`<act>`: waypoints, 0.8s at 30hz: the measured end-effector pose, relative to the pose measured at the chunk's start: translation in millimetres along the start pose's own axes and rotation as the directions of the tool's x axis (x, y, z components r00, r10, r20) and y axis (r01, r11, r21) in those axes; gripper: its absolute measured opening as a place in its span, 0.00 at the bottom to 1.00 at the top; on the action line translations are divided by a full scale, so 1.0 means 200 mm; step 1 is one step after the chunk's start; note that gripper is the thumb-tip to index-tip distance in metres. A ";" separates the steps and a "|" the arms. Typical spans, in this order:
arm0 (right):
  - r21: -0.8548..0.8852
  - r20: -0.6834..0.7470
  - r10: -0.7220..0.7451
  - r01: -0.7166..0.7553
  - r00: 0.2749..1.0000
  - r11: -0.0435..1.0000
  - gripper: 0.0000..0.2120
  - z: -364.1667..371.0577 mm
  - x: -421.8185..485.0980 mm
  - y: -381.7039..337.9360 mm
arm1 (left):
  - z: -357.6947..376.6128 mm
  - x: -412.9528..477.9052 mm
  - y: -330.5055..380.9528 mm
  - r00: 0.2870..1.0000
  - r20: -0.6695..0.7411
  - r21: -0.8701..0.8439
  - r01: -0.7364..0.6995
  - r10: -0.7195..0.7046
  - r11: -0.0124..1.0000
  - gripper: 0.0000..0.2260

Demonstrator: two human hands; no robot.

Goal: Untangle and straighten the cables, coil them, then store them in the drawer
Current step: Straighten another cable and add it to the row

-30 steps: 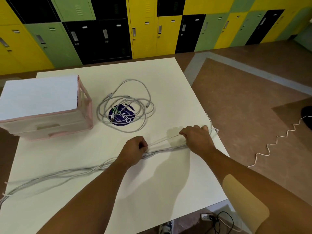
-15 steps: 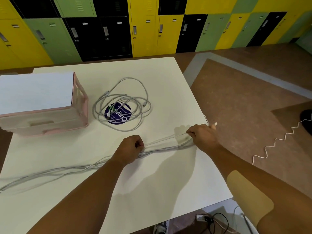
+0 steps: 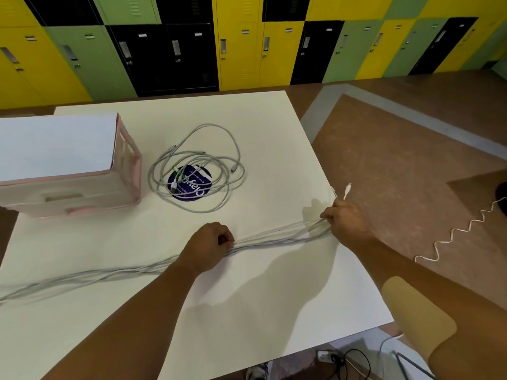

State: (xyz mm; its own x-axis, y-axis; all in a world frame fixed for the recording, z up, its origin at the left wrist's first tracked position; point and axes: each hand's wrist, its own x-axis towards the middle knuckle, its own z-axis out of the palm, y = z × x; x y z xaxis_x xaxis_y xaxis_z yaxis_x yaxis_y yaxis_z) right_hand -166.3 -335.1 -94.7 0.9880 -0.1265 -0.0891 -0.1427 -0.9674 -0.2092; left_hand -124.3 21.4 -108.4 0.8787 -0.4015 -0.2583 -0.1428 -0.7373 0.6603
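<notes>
Left hand (image 3: 208, 244) curled tight around stretched cable bundle (image 3: 274, 238) mid-table, right hand (image 3: 347, 222) pinching same bundle near right edge, white plug ends (image 3: 347, 189) sticking out past it. Bundle flat on white table (image 3: 247, 297), trailing off left. Loose coil (image 3: 238, 175) farther back, just right of pink drawer unit (image 3: 68, 193).

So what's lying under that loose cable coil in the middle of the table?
Under the cable coil sits a round dark blue sticker with white lettering, flat on the white table. Strands and plugs cross it, covering part of the print.
</notes>
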 end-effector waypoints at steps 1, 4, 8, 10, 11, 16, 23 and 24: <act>0.017 0.009 0.021 -0.021 1.000 1.000 0.09 0.00 0.00 0.01 | 0.00 0.00 0.00 1.000 0.001 0.000 0.001 -0.001 1.000 0.07; 0.033 -0.015 0.042 -0.042 0.999 0.999 0.08 0.00 -0.04 0.05 | 0.00 0.00 0.00 1.000 0.005 -0.006 0.004 -0.004 1.000 0.08; 0.013 0.001 0.085 -0.085 0.996 0.996 0.08 -0.02 -0.06 0.10 | -0.01 0.00 -0.01 1.000 0.009 -0.019 -0.001 0.001 1.000 0.08; 0.015 0.029 0.102 -0.102 0.994 0.995 0.09 -0.02 -0.07 0.11 | -0.01 0.00 -0.02 1.000 0.013 -0.017 -0.007 0.007 1.000 0.08; 0.025 0.028 0.117 -0.118 0.993 0.993 0.09 -0.02 -0.07 0.11 | -0.01 0.00 -0.02 1.000 0.014 -0.018 -0.011 0.012 1.000 0.08; 0.057 -0.013 0.145 -0.144 0.989 0.988 0.08 -0.01 -0.09 0.08 | -0.01 -0.01 -0.02 0.998 0.021 -0.007 -0.059 0.059 0.998 0.08; 0.022 0.024 0.163 -0.164 0.986 0.986 0.05 -0.02 -0.06 0.06 | 0.01 -0.02 -0.03 0.999 0.011 0.018 -0.035 0.034 0.999 0.09; 0.019 0.041 0.179 -0.179 0.983 0.984 0.05 -0.02 -0.06 0.05 | 0.01 -0.02 -0.03 0.999 0.004 0.026 -0.033 0.033 0.999 0.09</act>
State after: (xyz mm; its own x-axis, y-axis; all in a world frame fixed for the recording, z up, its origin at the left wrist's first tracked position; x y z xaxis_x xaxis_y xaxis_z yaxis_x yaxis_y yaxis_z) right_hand -179.1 -345.2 -91.5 0.9433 -0.2881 -0.1650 -0.3188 -0.9247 -0.2083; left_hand -127.8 25.9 -112.0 0.8716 -0.4280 -0.2391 -0.1837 -0.7373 0.6500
